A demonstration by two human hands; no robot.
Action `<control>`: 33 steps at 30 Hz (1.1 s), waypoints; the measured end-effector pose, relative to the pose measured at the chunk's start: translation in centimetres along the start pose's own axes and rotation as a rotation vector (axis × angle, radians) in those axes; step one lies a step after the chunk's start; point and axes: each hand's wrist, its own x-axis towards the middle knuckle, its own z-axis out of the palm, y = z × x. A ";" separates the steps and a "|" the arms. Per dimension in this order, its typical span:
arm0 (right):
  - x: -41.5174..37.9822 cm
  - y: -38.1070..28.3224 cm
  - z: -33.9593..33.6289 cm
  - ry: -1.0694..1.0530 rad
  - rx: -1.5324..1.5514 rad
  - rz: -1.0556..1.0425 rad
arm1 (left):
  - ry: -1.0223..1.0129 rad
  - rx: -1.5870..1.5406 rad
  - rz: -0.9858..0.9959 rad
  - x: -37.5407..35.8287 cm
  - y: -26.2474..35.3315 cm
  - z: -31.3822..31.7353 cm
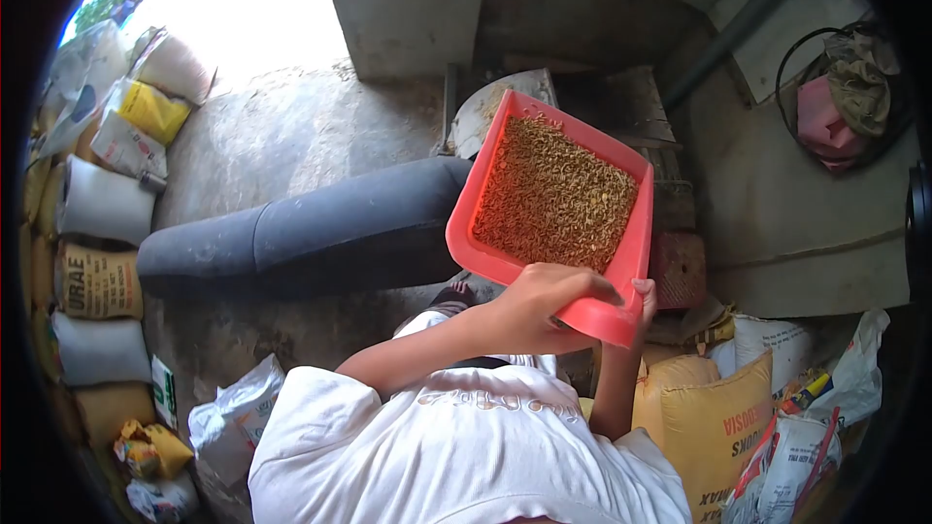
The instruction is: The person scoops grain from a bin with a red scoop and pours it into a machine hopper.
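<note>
A pinkish-red plastic dustpan [631, 238] is held up in front of my body, its pan tilted to the upper left. A layer of small brown, pellet-like pieces [553, 194] covers its floor. My left hand [558, 306] wraps over the short handle end, with the thumb and fingers curled around it. At the right edge of that handle, my right hand [643, 301] grips from the side and below; most of its fingers are hidden behind the plastic. Behind the dustpan lies a thick dark grey-blue tube-like shape [311, 228].
Filled sacks [102, 281] line the left wall. More sacks [704, 408] and plastic bags stand at the lower right. A white bag [233, 412] lies near my left side. Cloths in a black hoop [854, 97] hang at the right. Beyond the dustpan is a wooden board [621, 102].
</note>
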 end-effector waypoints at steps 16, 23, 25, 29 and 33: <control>3.0 -0.3 3.9 0.349 -0.227 -0.583 | -0.085 -0.265 -0.030 5.9 -3.8 -3.5; 4.0 -2.2 7.0 0.376 -1.551 -1.309 | -0.099 -0.210 -0.062 8.3 -7.3 -0.9; 5.5 -4.6 4.8 0.266 -1.632 -1.279 | -0.081 -0.208 -0.025 10.3 -8.8 1.5; 9.7 -8.3 2.3 0.270 -1.539 -1.281 | -0.021 -0.136 0.069 14.0 -11.1 5.7; 12.9 -9.4 1.8 0.278 -1.448 -1.257 | -0.195 -0.001 0.063 16.5 -12.7 6.2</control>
